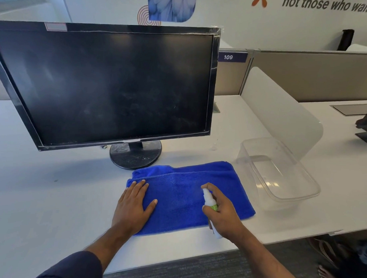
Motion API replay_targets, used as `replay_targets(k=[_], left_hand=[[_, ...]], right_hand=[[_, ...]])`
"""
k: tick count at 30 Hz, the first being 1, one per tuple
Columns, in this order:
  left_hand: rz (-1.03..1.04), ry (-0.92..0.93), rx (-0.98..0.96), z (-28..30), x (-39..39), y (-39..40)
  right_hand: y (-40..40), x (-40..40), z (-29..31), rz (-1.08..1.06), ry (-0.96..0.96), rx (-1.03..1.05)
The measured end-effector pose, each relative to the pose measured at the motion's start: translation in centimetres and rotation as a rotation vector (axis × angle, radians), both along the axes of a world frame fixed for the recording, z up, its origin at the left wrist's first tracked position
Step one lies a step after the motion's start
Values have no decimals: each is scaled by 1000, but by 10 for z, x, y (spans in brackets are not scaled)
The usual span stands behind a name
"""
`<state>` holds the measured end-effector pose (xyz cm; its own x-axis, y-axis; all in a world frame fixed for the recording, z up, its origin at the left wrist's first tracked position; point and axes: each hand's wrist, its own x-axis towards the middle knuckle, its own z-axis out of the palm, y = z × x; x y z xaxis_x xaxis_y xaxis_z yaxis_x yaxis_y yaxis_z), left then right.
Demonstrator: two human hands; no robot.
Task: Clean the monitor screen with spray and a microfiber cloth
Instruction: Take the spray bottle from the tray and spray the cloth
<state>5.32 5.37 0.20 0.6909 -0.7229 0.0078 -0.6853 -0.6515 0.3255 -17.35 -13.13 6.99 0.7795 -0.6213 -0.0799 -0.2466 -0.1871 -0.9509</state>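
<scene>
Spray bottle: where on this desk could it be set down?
Bare desk lies left of the blue cloth, below the monitor. The clear bin to the right is also free. Around the monitor base and both hands it's crowded.

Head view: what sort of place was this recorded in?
Most likely an open-plan office. A black flat-screen monitor stands on a long white desk, beige cubicle partitions divide the workstations, and a purple seat-number tag reading 109 marks this one.

Clear plastic bin (281,175) on white desk (41,196), beside frosted divider (283,113).
</scene>
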Motion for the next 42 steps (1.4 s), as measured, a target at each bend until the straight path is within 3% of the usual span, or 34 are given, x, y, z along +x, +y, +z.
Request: replay_targets(k=[7, 10, 14, 19, 27, 32, 42], left_hand=[[1, 8, 3, 2, -1, 0], [-1, -2, 3, 1, -1, 0], [0, -3, -8, 0, -1, 0], [-1, -3, -7, 1, -1, 0], [3, 0, -13, 0, -1, -1], [2, -9, -4, 0, 0, -1], [-9, -30, -2, 1, -1, 0]], right_hand=[[8, -1, 1, -12, -47, 78], [0, -1, 10, -138, -94, 34], [-25, -1, 25, -258, -115, 180], [-30, -10, 27, -170, 30, 126], [-18, -42, 15, -64, 92, 285], [-23, -59, 8, -48, 212, 138], [-41, -55, 16, -218, 37, 189]])
